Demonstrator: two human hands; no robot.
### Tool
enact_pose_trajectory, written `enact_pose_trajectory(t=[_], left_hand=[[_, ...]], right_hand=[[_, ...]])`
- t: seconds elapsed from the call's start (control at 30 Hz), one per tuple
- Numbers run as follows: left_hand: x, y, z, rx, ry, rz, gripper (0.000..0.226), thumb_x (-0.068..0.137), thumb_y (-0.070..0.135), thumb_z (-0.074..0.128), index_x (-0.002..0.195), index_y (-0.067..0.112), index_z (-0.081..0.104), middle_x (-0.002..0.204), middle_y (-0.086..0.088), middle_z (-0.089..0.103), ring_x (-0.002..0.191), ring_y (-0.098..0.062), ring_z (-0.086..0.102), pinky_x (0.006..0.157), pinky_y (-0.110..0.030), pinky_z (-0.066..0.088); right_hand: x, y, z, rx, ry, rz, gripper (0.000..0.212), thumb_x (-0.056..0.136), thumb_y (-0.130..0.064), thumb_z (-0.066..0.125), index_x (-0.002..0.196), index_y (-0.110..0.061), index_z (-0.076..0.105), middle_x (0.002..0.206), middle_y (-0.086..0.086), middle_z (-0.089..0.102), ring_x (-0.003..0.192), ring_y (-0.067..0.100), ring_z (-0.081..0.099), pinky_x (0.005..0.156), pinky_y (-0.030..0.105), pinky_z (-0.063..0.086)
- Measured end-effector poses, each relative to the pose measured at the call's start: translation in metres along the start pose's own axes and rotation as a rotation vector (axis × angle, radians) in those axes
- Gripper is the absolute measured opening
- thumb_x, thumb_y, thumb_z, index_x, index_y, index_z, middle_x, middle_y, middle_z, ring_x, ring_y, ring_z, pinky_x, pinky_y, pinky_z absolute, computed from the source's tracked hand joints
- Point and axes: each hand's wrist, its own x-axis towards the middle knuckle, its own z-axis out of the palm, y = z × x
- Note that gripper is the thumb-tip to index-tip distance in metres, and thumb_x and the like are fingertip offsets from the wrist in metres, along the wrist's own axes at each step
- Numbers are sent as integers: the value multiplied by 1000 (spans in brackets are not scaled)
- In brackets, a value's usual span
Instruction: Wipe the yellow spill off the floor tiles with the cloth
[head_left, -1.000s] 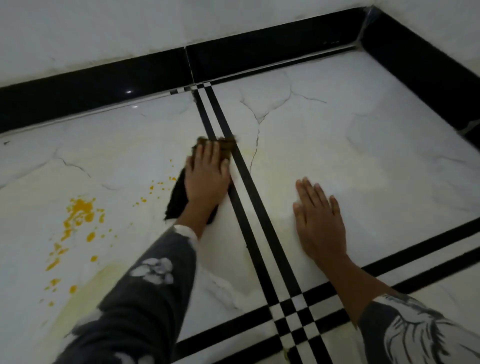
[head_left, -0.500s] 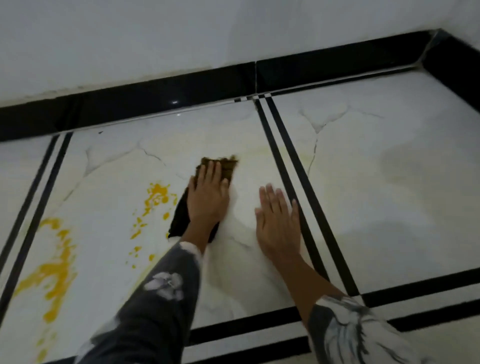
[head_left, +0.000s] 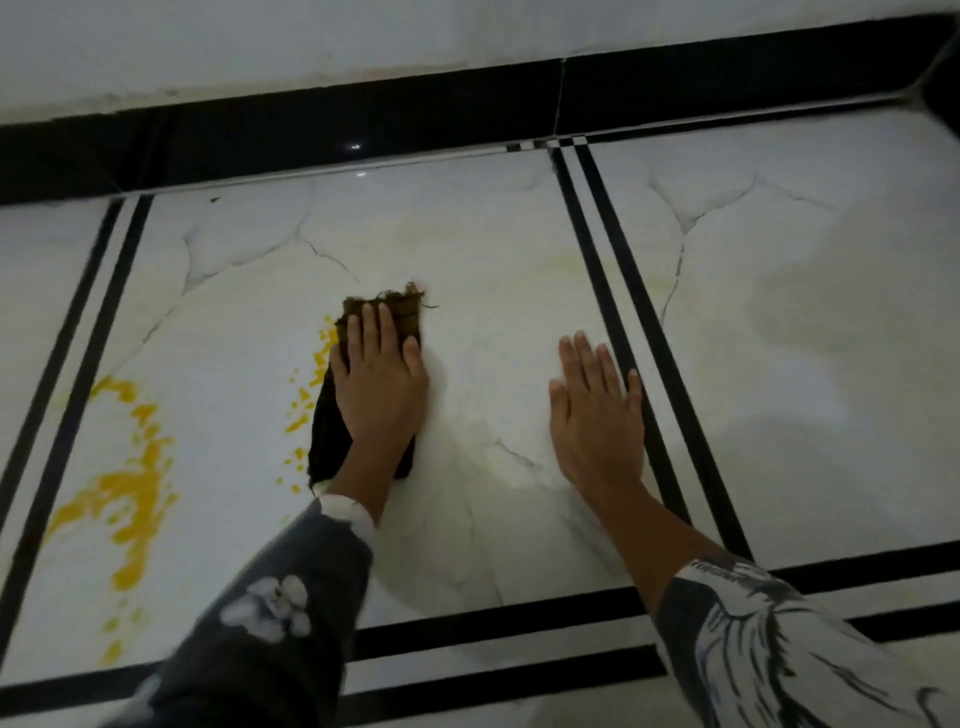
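Observation:
A dark cloth (head_left: 326, 441) with a frayed, yellow-stained far edge lies flat on the white floor tile (head_left: 234, 332). My left hand (head_left: 379, 384) presses down on it with straight fingers. Small yellow splashes (head_left: 306, 395) touch the cloth's left edge. A larger yellow spill (head_left: 130, 493) spreads further left, near the tile's black double stripe. My right hand (head_left: 597, 410) rests flat on the tile to the right, apart from the cloth and beside another black double stripe (head_left: 623, 322).
A black skirting band (head_left: 311, 124) runs along the white wall at the back. Black stripes (head_left: 493, 623) cross the floor near me. Faint yellowish smears (head_left: 566, 260) show on the tile beyond the cloth. The tile to the right (head_left: 805, 338) looks damp.
My left hand has slid the cloth leftwards to the small yellow splashes. My right hand shifted left across the stripe onto the same tile. The view has panned left, showing the larger spill.

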Motion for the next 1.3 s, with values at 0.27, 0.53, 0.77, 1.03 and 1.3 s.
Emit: enact_pose_trajectory(t=[0.27,0.53,0.77,1.03,1.3], left_hand=[[-5,6,-5,32,-86,249,63,92,41,8,150,16,13,158,-2,13,145,-17,9,116,-39,5],[-42,-42,-15,-66,72,-241,60,97,36,15,148,5,18,155,-14,20,144,-27,15,116,-48,9],[13,-13,-10,5,-68,228,55,100,36,21,150,17,11,158,-2,12,145,-17,8,117,-40,6],[-83,-13,-10,-94,80,-141,57,96,33,25,144,4,29,150,-16,32,140,-29,28,113,-49,19],[-16,28,0,-40,-66,52,56,99,36,19,150,15,7,159,-4,8,146,-18,4,117,-41,1]], right_hand=[[0,3,0,-7,-12,1,56,94,-41,5,148,-25,0,157,-7,0,145,14,-2,115,39,-4],[-1,2,-2,14,-1,12,52,99,-37,14,148,-24,5,157,-5,4,145,15,2,116,40,-1],[0,4,-1,-5,-23,2,53,98,-39,9,148,-24,3,157,-6,3,145,15,1,116,39,-2],[-1,1,-4,6,-26,19,58,93,-40,5,148,-24,5,157,-5,6,145,16,4,116,41,-1],[1,4,-4,26,-34,-8,52,100,-36,16,149,-23,3,158,-5,1,145,16,-2,115,40,-4]])
